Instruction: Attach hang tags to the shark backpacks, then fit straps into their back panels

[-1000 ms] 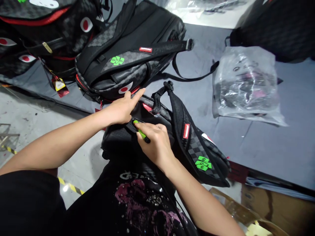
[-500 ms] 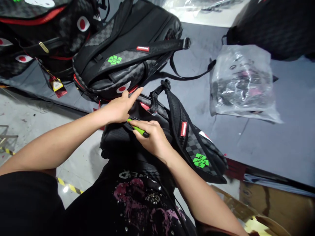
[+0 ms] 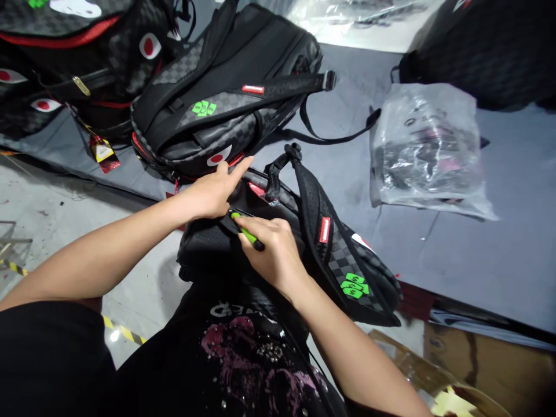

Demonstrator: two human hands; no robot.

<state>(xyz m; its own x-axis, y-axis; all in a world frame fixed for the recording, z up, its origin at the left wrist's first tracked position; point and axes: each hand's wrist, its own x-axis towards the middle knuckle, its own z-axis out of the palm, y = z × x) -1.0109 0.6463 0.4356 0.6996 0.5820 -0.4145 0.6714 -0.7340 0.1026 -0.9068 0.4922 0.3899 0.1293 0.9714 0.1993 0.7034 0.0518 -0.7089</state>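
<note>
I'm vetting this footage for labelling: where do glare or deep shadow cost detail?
Head view: glare streaks the translucent plastic bag, muddying its contents; head view: a bright spot glints off the floor; head view: low down, the nearest backpack nearly merges with the black shirt, though the green tool stands out.

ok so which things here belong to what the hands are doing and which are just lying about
In use, it seems:
green-and-black tool, in the right hand
near backpack, beneath the left hand

Apparently just lying about:
farther backpack
plastic-bagged package
cardboard box
</note>
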